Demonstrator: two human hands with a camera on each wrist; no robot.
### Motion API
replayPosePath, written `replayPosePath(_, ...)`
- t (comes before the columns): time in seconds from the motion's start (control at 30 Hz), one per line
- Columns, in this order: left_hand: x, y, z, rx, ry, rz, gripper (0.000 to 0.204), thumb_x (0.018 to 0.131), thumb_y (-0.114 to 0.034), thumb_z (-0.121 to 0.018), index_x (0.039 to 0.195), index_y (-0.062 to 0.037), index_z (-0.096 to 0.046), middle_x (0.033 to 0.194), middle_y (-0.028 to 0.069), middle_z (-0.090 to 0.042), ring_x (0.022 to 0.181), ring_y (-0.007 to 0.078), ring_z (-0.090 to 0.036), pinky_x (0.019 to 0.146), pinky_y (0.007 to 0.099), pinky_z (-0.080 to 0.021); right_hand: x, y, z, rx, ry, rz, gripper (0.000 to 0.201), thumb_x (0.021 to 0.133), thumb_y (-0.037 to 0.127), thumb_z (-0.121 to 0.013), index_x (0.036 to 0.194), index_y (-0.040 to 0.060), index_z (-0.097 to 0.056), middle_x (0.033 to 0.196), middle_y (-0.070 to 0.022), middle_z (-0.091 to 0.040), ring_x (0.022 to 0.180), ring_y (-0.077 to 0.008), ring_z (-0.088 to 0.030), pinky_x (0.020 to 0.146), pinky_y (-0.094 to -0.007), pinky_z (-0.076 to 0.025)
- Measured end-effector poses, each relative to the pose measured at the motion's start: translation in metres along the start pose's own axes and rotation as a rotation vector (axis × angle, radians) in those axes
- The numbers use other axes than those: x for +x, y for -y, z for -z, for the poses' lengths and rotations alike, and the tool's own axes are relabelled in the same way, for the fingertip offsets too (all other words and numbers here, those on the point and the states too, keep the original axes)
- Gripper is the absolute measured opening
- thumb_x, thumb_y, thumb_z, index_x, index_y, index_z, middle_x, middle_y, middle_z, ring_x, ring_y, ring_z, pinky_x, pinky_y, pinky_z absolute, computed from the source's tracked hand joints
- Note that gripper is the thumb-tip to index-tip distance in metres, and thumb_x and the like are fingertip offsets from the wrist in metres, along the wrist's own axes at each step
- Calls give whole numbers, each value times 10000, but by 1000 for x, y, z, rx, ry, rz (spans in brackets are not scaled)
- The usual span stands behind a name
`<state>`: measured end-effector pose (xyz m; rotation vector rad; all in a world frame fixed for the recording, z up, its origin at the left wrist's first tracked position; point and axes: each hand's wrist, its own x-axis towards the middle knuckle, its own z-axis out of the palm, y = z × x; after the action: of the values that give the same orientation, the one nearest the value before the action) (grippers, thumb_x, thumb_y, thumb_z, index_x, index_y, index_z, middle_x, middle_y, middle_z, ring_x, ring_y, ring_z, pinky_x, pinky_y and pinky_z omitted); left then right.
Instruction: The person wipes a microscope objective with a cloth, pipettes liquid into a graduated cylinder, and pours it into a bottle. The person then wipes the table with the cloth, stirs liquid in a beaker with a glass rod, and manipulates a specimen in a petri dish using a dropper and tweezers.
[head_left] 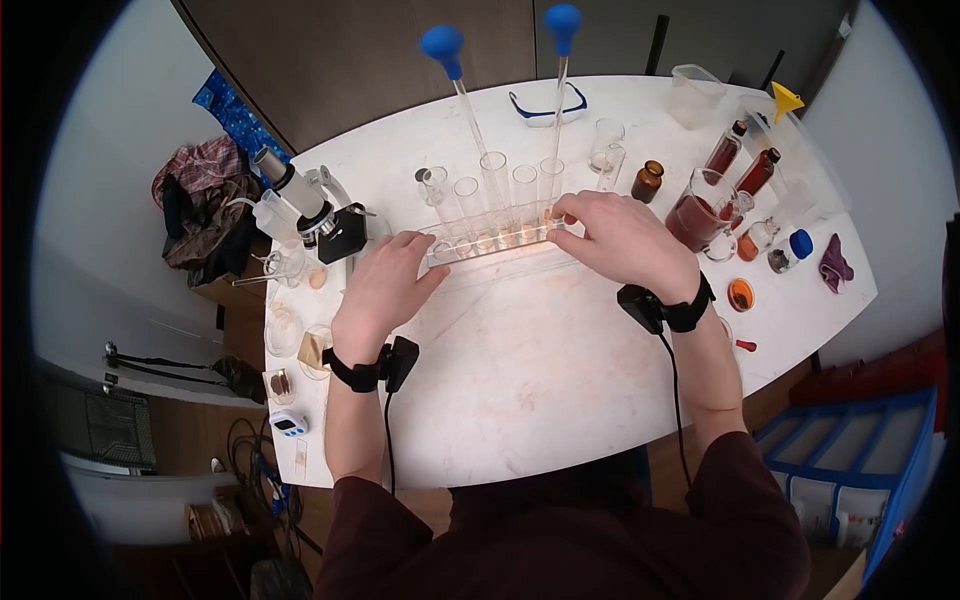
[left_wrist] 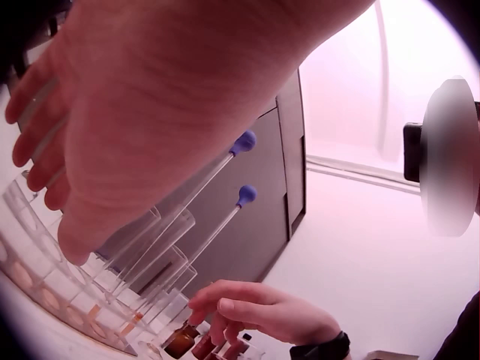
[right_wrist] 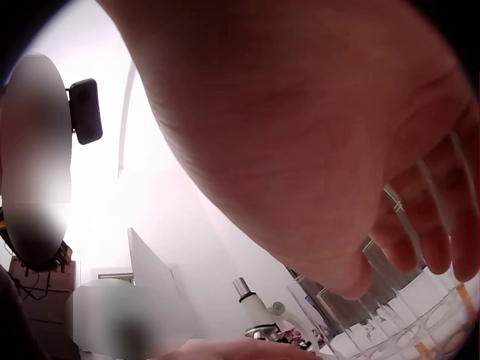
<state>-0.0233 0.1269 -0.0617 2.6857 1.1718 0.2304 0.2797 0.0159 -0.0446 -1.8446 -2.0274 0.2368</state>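
Note:
A clear test tube rack (head_left: 490,251) stands on the white table between my two hands, holding several glass test tubes (head_left: 467,198). Two long droppers with blue bulbs (head_left: 442,44) stick up out of tubes in it. My left hand (head_left: 385,285) holds the rack's left end, thumb at the front and fingers over the far side. At the other end, my right hand (head_left: 630,242) grips the rack between thumb and fingers. In the left wrist view, orange-brown marks show low on the rack (left_wrist: 71,311). The right wrist view has my palm (right_wrist: 300,150) covering much of the rack.
To the left stands a microscope (head_left: 300,205), with a small timer (head_left: 289,423) nearer me. Safety glasses (head_left: 550,112) lie behind the rack. On the right are a brown bottle (head_left: 647,181), a jug of dark red liquid (head_left: 692,218), red-filled bottles (head_left: 727,150) and a blue-capped jar (head_left: 790,252).

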Motion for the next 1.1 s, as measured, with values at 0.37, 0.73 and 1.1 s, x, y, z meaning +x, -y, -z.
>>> replayPosePath(0.37,10,3,-12,16,62,62,511,1003,-363,-681,1419,-67,-654,1498,171,-610,1375,373,-570,1153,447,-464,11,-20,-26,-156,136,-134,363,990,292,-630,1184,-2,-716,1055,-208,-749,1020,-368,-717,904,-460,-569)
replayPosePath(0.73,11,2,-13,53,60,63,481,995,-347,-687,1390,-73,-681,1509,189,-601,1366,388,-582,1140,453,-475,14,-11,-22,-140,136,-169,395,1013,345,-631,1246,41,-724,1240,-177,-713,1106,-348,-703,968,-439,-560)
replayPosePath(1.1,14,6,-22,62,44,21,472,987,-329,-686,1350,-27,-699,1538,206,-574,1392,375,-570,1140,447,-476,15,-11,-27,-62,130,-78,395,1017,330,-634,1295,63,-723,1268,-164,-707,1114,-354,-707,971,-440,-564)
